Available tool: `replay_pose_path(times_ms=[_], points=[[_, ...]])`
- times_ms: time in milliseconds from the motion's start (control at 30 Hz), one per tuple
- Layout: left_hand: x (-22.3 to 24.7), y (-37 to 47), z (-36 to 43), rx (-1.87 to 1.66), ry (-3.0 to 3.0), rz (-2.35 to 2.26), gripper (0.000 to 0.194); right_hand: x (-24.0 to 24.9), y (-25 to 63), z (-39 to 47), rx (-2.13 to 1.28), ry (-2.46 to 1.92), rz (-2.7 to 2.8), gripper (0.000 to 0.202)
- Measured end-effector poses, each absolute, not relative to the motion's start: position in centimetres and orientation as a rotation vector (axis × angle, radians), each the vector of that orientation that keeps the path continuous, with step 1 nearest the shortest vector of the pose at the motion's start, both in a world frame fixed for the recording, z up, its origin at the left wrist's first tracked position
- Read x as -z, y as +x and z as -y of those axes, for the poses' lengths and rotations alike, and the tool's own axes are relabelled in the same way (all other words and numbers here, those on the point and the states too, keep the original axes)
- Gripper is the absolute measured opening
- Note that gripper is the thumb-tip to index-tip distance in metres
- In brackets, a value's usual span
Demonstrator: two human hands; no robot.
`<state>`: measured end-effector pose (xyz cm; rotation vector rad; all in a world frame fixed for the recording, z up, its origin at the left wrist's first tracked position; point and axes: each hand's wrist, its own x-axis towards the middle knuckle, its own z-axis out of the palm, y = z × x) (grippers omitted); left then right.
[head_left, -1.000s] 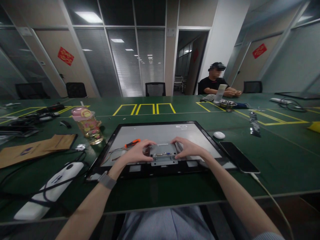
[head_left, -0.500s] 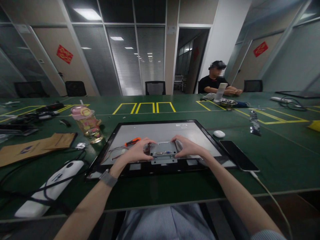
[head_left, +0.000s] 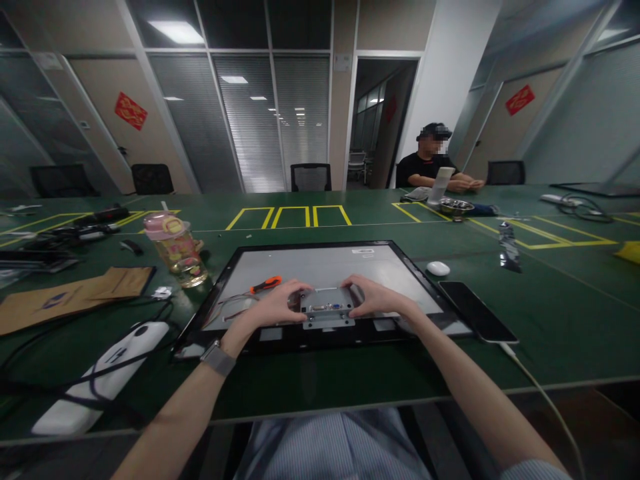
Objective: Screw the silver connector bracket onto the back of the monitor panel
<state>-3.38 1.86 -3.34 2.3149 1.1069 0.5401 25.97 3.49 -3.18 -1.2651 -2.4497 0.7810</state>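
Note:
Between my hands is a grey metal housing [head_left: 327,308] with video ports along its near face. It is at the near edge of a flat monitor panel [head_left: 320,260] with a black frame, lying on the table. My left hand [head_left: 280,303] grips the housing's left end, thumb low and fingers on top. At the right end my right hand [head_left: 373,297] grips it the same way. An orange-and-black screwdriver [head_left: 266,285] lies on the panel just beyond my left hand. Thin wires [head_left: 227,308] run over the panel's left side.
A pink-lidded drink cup [head_left: 175,250], a brown paper envelope [head_left: 75,297] and a white power strip [head_left: 103,377] with black cables are on the left. On the right lie a phone [head_left: 477,311] on a cable and a white case [head_left: 439,268]. A person [head_left: 433,163] sits across the table.
Both hands keep their hold on the metal housing, which has tipped or lowered very slightly. The view has shifted a little; everything else stays in place.

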Motion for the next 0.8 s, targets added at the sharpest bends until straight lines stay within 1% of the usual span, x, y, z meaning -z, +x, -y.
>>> replay_pose_path(times_ms=[133,333,533,800], points=[[3.5,-3.5,-1.8,-0.514,2.312,-1.091,0.062,3.0,26.0,-3.2,-0.777,-1.219,2.492,0.062],[3.9,-3.2,-1.9,-0.620,2.315,-1.062,0.052,3.2,25.3,-2.8,-0.777,-1.097,2.482,0.058],[4.5,-2.8,-2.0,-0.618,2.322,-1.044,0.057,3.4,24.6,-2.4,-0.750,-1.061,2.440,0.051],[4.2,-2.5,-1.6,-0.629,2.363,-1.027,0.052,3.2,24.4,-2.0,-0.635,-1.025,2.449,0.044]])
